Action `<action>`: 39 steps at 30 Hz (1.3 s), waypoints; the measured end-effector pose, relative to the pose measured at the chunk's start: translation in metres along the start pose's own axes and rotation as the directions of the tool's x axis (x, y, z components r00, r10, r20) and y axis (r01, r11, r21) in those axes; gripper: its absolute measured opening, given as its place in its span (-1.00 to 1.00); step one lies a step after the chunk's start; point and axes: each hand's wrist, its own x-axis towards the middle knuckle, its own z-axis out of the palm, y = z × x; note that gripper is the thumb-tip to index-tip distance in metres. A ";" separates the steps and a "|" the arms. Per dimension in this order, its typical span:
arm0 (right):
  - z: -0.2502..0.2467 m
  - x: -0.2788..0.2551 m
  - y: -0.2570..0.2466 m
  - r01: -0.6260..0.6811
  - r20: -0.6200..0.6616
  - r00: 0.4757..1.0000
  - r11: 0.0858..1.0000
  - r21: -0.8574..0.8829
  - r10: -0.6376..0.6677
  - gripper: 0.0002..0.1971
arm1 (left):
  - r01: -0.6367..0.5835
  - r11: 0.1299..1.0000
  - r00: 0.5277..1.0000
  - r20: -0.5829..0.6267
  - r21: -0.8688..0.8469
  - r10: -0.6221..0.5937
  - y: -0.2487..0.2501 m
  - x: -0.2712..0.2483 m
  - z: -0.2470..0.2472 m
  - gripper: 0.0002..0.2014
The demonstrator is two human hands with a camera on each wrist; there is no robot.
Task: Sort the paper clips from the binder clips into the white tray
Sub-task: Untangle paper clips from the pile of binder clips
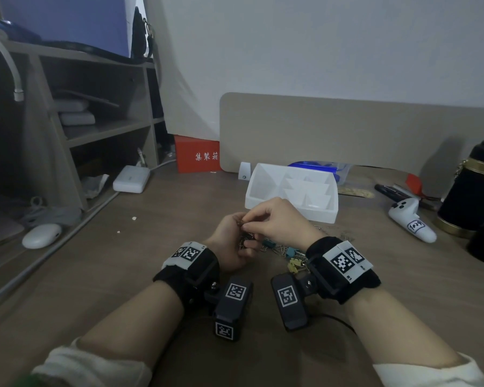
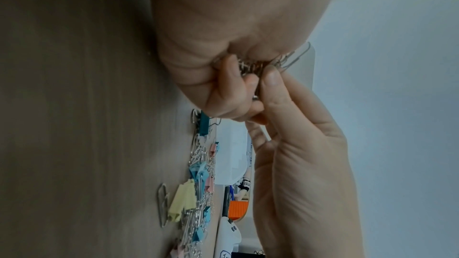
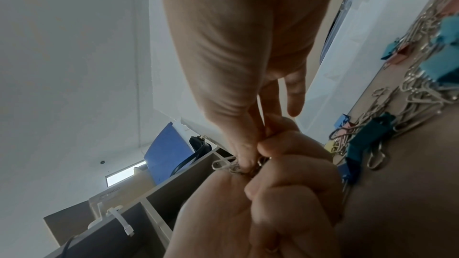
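Observation:
My left hand (image 1: 236,241) is curled round a bunch of silver paper clips (image 2: 263,64) just above the table. My right hand (image 1: 248,225) reaches over from the right, and its thumb and fingers pinch a clip in that bunch (image 3: 227,164). The mixed pile of paper clips and pastel binder clips (image 1: 287,254) lies on the table under my right wrist, seen close in the left wrist view (image 2: 196,193). The white tray (image 1: 263,188), with several compartments, stands just behind my hands. I cannot tell what lies in it.
A white controller (image 1: 411,222) and a black flask (image 1: 470,191) stand to the right. A white mouse (image 1: 41,235), a cable and a white adapter (image 1: 130,178) lie to the left by the shelf unit. A red box (image 1: 197,155) sits behind.

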 end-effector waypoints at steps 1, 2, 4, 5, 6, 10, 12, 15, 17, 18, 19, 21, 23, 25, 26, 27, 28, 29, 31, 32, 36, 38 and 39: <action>0.000 0.000 0.000 -0.005 0.003 1.000 1.000 -0.004 0.005 -0.94 | 0.005 1.000 1.000 0.001 0.003 -0.005 0.000 0.001 -0.001 -0.61; 0.000 0.000 0.001 -0.009 0.008 1.000 1.000 -0.006 0.009 -0.93 | 0.009 1.000 1.000 0.002 0.005 -0.009 0.000 0.001 -0.001 -0.62; -0.001 0.001 0.002 -0.017 0.025 1.000 1.000 -0.003 0.017 -0.92 | 0.011 1.000 1.000 0.001 0.010 -0.011 -0.001 0.002 -0.001 -0.64; -0.001 0.001 0.002 -0.018 0.034 0.999 1.000 -0.004 0.018 -0.91 | 0.007 1.000 1.000 -0.001 0.013 -0.007 -0.002 0.002 -0.001 -0.66; -0.001 0.001 0.002 -0.015 0.042 0.999 1.000 -0.010 0.015 -0.90 | 0.003 1.000 1.000 -0.003 0.016 -0.003 -0.002 0.002 -0.001 -0.67; -0.001 0.000 0.002 -0.021 0.058 0.998 0.999 -0.034 0.023 -0.91 | -0.002 1.000 1.000 -0.009 0.009 0.002 -0.001 0.000 -0.001 -0.64; -0.001 0.000 0.002 -0.031 0.066 0.997 0.998 -0.049 0.034 -0.90 | 0.001 1.000 1.000 -0.011 -0.008 -0.002 -0.001 -0.001 -0.001 -0.59; 0.001 -0.001 0.002 -0.022 0.080 0.996 0.997 -0.070 0.028 -0.84 | -0.009 1.000 1.000 -0.016 -0.018 0.009 -0.001 -0.002 0.000 -0.59; 0.001 -0.001 0.001 -0.010 0.065 0.998 0.997 -0.078 0.015 -0.86 | -0.017 1.000 0.999 -0.030 -0.018 0.017 -0.001 -0.003 0.001 -0.63; 0.002 -0.001 0.000 -0.010 0.053 0.999 0.997 -0.073 0.014 -0.91 | -0.018 1.000 0.999 -0.036 -0.021 0.017 -0.001 -0.004 0.001 -0.64; 0.002 -0.002 -0.002 -0.003 0.047 0.999 0.998 -0.059 0.006 -0.95 | -0.020 0.999 0.999 -0.043 -0.024 0.019 -0.001 -0.004 0.001 -0.66; 0.003 -0.002 -0.003 0.017 0.043 0.999 0.999 -0.047 -0.015 -0.76 | -0.029 0.999 0.998 -0.049 -0.030 0.028 -0.002 -0.005 0.001 -0.67; 0.004 -0.003 -0.004 0.016 0.042 0.999 0.999 -0.043 -0.014 -0.68 | -0.037 0.999 0.998 -0.053 -0.030 0.036 -0.002 -0.006 0.001 -0.67; 0.005 -0.003 -0.003 0.007 0.029 1.000 1.000 -0.024 -0.006 -0.78 | -0.028 0.999 0.999 -0.046 -0.036 0.026 -0.002 -0.007 0.002 -0.63; 0.005 -0.002 -0.002 -0.002 0.025 1.000 1.000 -0.010 0.002 -0.85 | -0.018 0.999 0.999 -0.043 -0.047 0.016 -0.002 -0.007 0.003 -0.60; 0.006 -0.002 -0.001 -0.007 0.023 1.000 1.000 0.005 0.007 -0.91 | -0.009 0.998 0.999 -0.040 -0.060 0.007 -0.001 -0.008 0.003 -0.57; 0.006 -0.002 0.000 -0.009 0.021 1.000 1.000 0.018 0.009 -0.93 | -0.003 0.997 0.999 -0.038 -0.072 0.000 -0.001 -0.008 0.003 -0.54; 0.006 -0.001 0.001 -0.011 0.019 1.000 1.000 0.026 0.010 -0.94 | 0.001 0.997 0.999 -0.039 -0.080 -0.004 -0.001 -0.008 0.003 -0.50; 0.007 0.000 0.002 -0.009 0.019 1.000 1.000 0.021 0.009 -0.94 | 0.005 0.996 0.999 -0.045 -0.086 -0.009 -0.001 -0.007 0.002 -0.43; 0.007 0.000 0.003 -0.005 0.019 1.000 1.000 0.015 0.005 -0.94 | 0.007 0.996 0.999 -0.044 -0.085 -0.011 -0.001 -0.008 0.003 -0.42; 0.007 0.000 0.002 0.018 0.023 1.000 1.000 -0.023 -0.017 -0.91 | 0.021 0.997 0.999 -0.034 -0.080 -0.024 -0.001 -0.010 0.004 -0.40; 0.007 0.000 0.002 0.031 0.014 0.999 0.999 -0.042 -0.031 -0.90 | 0.022 0.996 0.999 -0.033 -0.081 -0.025 -0.001 -0.010 0.004 -0.42; 0.007 -0.001 0.001 0.040 0.005 0.999 0.998 -0.051 -0.040 -0.91 | 0.026 0.996 0.999 -0.028 -0.084 -0.029 0.000 -0.010 0.004 -0.44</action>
